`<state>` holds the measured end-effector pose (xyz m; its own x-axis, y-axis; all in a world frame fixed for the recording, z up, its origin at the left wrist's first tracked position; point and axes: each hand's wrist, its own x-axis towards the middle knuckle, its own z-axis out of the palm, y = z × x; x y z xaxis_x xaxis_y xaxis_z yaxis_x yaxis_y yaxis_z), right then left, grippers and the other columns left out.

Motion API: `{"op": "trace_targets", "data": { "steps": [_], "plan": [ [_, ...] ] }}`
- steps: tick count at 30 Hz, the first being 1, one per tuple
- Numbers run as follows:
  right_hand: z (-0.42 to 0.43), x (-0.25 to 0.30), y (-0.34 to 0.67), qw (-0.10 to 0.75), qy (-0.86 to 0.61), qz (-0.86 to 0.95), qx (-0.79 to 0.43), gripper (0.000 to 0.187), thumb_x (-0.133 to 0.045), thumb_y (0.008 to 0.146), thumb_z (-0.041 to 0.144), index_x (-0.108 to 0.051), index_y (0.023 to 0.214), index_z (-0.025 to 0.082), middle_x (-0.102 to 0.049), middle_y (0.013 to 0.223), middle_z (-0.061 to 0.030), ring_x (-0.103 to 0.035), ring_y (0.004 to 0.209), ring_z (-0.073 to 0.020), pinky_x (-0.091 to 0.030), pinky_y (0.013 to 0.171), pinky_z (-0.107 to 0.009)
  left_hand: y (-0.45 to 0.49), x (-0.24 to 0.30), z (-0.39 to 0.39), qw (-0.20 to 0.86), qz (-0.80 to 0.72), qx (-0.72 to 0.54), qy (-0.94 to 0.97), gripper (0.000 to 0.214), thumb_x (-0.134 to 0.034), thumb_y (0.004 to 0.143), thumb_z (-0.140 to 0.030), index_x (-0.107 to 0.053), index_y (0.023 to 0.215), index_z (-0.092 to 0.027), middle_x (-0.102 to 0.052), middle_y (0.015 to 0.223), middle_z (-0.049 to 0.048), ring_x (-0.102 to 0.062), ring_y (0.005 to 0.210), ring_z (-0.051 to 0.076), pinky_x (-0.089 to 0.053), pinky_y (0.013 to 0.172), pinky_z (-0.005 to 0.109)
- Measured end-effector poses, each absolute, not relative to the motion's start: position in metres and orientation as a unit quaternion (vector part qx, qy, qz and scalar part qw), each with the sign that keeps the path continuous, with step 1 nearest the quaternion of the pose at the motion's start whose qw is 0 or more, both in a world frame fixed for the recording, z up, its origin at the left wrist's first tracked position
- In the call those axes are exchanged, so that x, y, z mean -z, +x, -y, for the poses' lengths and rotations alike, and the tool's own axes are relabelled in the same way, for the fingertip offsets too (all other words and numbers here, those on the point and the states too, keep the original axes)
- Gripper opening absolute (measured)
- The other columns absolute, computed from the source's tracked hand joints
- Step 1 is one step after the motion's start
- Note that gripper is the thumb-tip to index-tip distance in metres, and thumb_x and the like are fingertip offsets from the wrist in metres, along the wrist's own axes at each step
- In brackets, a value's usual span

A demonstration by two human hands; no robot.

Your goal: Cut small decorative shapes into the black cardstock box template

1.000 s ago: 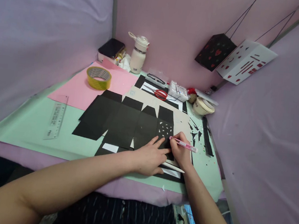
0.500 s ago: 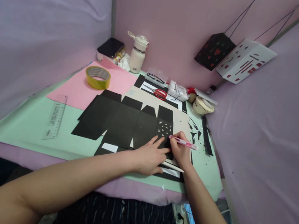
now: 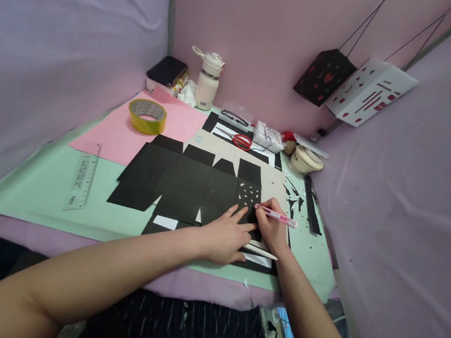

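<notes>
A sheet of black card (image 3: 185, 186) with flaps along its edges lies flat on a pale board (image 3: 275, 183). Small cut-out shapes pierce its right-hand panel. My left hand (image 3: 228, 237) rests on the card with its fingers spread, just below those holes. In my right hand (image 3: 271, 226) is a pink craft knife (image 3: 281, 216), gripped like a pen, its tip end down at the card's right panel beside the holes. The blade itself is too small to make out. A white pointed stick (image 3: 263, 251) lies under and between my hands.
Left are a yellow tape roll (image 3: 152, 127), pink paper (image 3: 102, 139) and a clear ruler (image 3: 82, 180). Behind lie red-handled scissors (image 3: 241, 141) and a bottle (image 3: 207, 88). Black scraps (image 3: 291, 203) and a bowl (image 3: 305, 161) are right. Two paper lanterns (image 3: 325, 77) hang above.
Hardly anything differs. Both hands, the knife and the black card hold the same places, and the view has shifted only very slightly.
</notes>
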<state>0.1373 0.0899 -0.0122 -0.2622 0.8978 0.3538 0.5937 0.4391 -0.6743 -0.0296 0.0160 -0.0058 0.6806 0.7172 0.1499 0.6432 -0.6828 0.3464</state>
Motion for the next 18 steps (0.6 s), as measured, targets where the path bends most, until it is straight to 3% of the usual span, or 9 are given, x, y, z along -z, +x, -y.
{"op": "trace_targets", "data": {
  "steps": [11, 18],
  "plan": [
    [-0.0888, 0.0124, 0.1378, 0.362, -0.480, 0.767, -0.224, 0.011, -0.052, 0.079, 0.022, -0.046, 0.069, 0.022, -0.052, 0.061, 0.0032, -0.047, 0.056, -0.0138, -0.037, 0.055, -0.027, -0.0300, 0.0050, -0.0160, 0.132, -0.374, -0.133, 0.908, 0.036, -0.056, 0.085, -0.047, -0.066, 0.101, -0.017, -0.050, 0.135, 0.0084, -0.019, 0.138, 0.041, -0.013, 0.110, 0.057],
    [-0.0962, 0.0049, 0.1439, 0.413, -0.483, 0.727, -0.261, 0.008, -0.054, 0.082, 0.027, -0.052, 0.077, 0.021, -0.055, 0.071, 0.0014, -0.052, 0.067, -0.0151, -0.041, 0.063, -0.027, -0.0303, 0.0042, -0.0162, 0.126, -0.375, -0.122, 0.910, 0.037, -0.054, 0.086, -0.049, -0.066, 0.102, -0.018, -0.042, 0.144, 0.0056, -0.019, 0.137, 0.042, -0.013, 0.109, 0.058]
  ]
}}
